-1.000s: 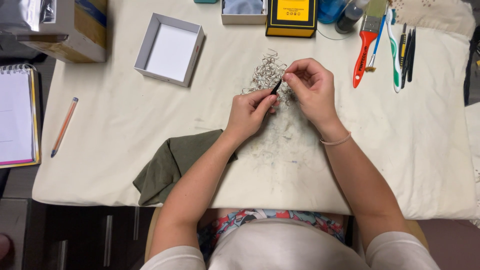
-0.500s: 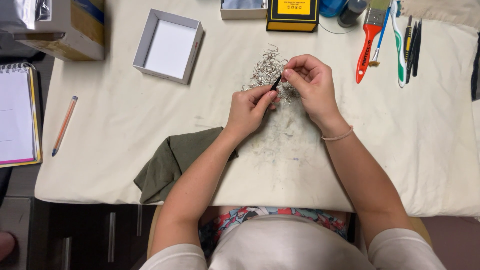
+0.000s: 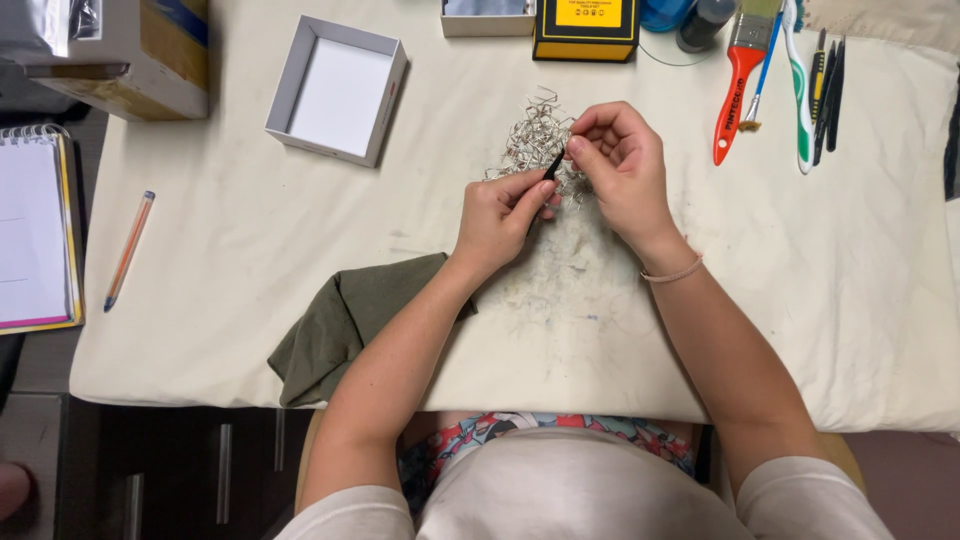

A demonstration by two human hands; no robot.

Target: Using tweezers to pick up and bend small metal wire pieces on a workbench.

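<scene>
Both my hands meet over a tangled heap of thin metal wire pieces [image 3: 530,130] on a cream cloth-covered table [image 3: 800,300]. My left hand [image 3: 500,215] pinches a slim black tool [image 3: 553,165], tip pointing up toward the heap. My right hand [image 3: 620,165] is curled with its fingertips pinched together just beside the tool's tip; whatever small piece it holds is too tiny to make out. A thin bracelet [image 3: 672,272] circles my right wrist.
An open white box [image 3: 338,88] lies upper left, a pencil [image 3: 128,250] and a spiral notebook [image 3: 35,235] further left. An olive cloth [image 3: 340,320] hangs off the near edge. A red-handled brush [image 3: 738,85], toothbrush [image 3: 800,90] and dark tools [image 3: 830,85] lie upper right. A yellow-black box [image 3: 587,28] stands at the back.
The hands stay together at the wire heap with only small finger shifts. The view has drifted slightly.
</scene>
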